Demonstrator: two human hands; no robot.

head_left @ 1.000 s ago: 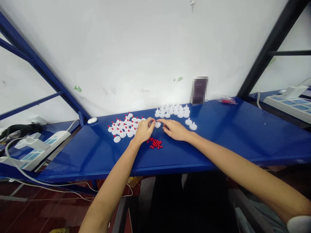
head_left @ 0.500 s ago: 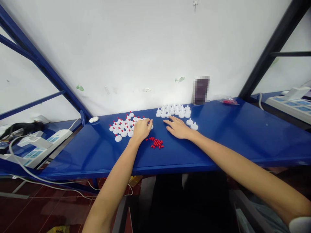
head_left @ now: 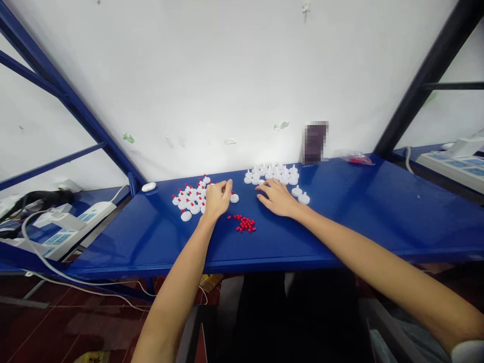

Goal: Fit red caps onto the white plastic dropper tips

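My left hand [head_left: 218, 199] is closed, fingers curled, over the right side of a group of white nozzle caps with red tips [head_left: 193, 207]. What its fingers hold, if anything, is hidden. Just right of it stands a single red-tipped white nozzle cap [head_left: 234, 198]. My right hand [head_left: 279, 197] reaches palm down with fingers apart, at the front of a cluster of plain white nozzle caps [head_left: 270, 172]. Two more white nozzle caps [head_left: 303, 198] stand beside that hand. Several small red tips [head_left: 245, 223] lie loose on the blue table between my hands.
The blue table [head_left: 351, 217] runs along a white wall. A blurred dark upright object [head_left: 315, 143] leans there, with a clear bag holding something red [head_left: 357, 159] to its right. A small white oval object [head_left: 148, 186] lies far left. Power strips [head_left: 77, 227] flank both sides.
My left hand has shifted slightly left and turned, uncovering the red-tipped nozzle cap at its right. My right hand stays by the plain caps, fingers slightly more bent. The view has shifted a little.
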